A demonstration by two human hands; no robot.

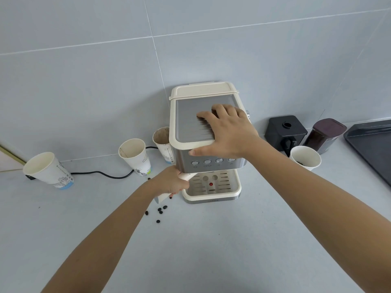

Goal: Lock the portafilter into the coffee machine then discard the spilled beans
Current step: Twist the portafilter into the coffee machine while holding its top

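Fingers of my left hand (pixel 172 182) are curled tight around the cream handle of the portafilter (pixel 164 197), whose far end runs up under the front of the coffee machine (pixel 203 132); its basket is hidden beneath the machine's overhang, so I cannot tell whether it has seated. My right hand (pixel 227 132) lies flat and spread on the machine's grey top, fingers (pixel 203 114) splayed, thumb hooked over the front edge above the four round buttons (pixel 212 161), holding nothing but bracing the body. I judge the locking step is in hand: the handle sits angled off to my left, so the next move likely calls for a firm swing of it toward the machine's middle while my right hand presses down to keep the machine from sliding. The spilled beans (pixel 160 210) lie untouched on the table (pixel 211 250), just under and beside my left fingers: I count about seven, though some may be hidden under my wrist. Farther out to the left stand three paper cups (pixel 135 156), one tucked against the machine. Beyond my right wrist stands a fourth cup (pixel 305 158) holding a few beans, then a black box (pixel 285 131), a dark jar (pixel 325 134) and a dark tray (pixel 372 140).
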